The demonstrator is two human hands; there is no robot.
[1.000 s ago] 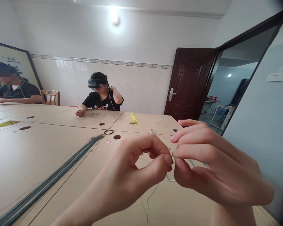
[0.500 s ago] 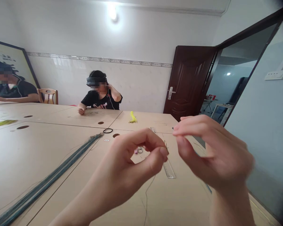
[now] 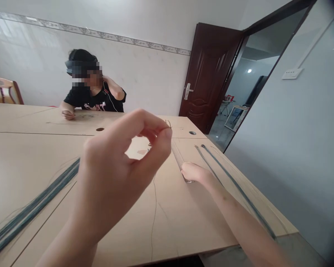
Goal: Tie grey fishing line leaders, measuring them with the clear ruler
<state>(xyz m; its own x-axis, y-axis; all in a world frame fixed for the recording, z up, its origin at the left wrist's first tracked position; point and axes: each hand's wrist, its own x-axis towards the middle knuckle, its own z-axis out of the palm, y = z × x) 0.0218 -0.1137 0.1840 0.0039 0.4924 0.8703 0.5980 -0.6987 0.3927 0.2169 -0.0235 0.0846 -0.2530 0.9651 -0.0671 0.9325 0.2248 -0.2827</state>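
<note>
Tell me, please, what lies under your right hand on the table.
The lower end of a clear ruler runs under the right hand on the pale tabletop; the covered part cannot be seen.

On my feed the tabletop reads as smooth, matt laminate, pale and wood-toned, and the ruler as clear, faintly glossy plastic. The bundled strands look thin, grey-blue and dull-finished; I can't tell coated wire from thread at this distance, nor with the single fine strand. The door shows dark, glossy wood — its handle bright metal — the wall tiles a smooth sheen, and the co-worker's T-shirt matt black cloth.
</note>
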